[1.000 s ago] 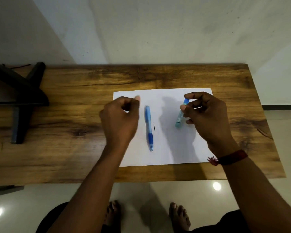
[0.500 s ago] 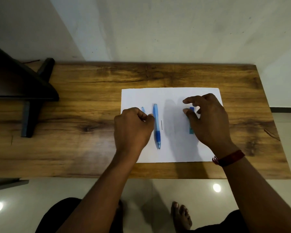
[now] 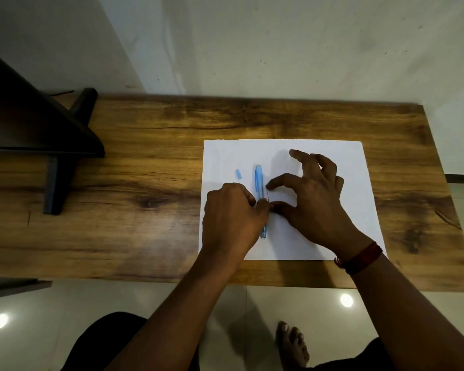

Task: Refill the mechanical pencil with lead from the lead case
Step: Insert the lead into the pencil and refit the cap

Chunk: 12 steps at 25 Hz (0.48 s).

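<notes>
Fingers (image 3: 263, 207) of the left hand (image 3: 231, 218) are curled round the blue plastic mechanical pencil (image 3: 258, 178); the right hand (image 3: 316, 207) is held spread over the thin black lead (image 3: 268, 196).

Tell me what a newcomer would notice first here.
Two hands meet on the white paper on the wooden table: the left hand curls against a blue mechanical pencil, the right hand spreads over a thin lead beside it. A small blue cap lies left of the pencil.

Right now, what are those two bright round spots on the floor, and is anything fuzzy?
Head view: the spots are lights mirrored in the shiny floor; the right hand looks a little smeared at its fingertips and throws a shadow on the paper.
</notes>
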{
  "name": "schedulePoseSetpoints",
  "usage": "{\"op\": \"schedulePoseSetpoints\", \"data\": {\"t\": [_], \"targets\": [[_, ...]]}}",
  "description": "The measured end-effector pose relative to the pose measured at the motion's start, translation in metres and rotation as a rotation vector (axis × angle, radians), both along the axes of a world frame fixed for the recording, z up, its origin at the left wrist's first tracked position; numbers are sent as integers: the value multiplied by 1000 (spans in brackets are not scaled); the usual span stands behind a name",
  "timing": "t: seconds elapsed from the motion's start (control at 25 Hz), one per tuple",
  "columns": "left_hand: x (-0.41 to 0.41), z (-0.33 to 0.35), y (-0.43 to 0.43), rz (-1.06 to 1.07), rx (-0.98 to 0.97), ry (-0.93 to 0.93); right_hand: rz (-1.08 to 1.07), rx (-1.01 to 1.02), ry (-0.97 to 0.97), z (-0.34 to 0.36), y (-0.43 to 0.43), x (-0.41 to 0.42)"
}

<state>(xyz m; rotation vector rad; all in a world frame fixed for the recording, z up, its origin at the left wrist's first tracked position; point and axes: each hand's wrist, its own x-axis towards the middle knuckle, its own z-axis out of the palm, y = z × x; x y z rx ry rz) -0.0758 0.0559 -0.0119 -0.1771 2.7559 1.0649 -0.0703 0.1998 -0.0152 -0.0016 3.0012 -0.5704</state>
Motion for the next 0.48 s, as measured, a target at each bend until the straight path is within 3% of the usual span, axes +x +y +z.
{"op": "schedulePoseSetpoints", "data": {"t": [0.48], "targets": [[-1,-1,2,-15,14,-16,-58,-51,-26,0,-4,-1]]}}
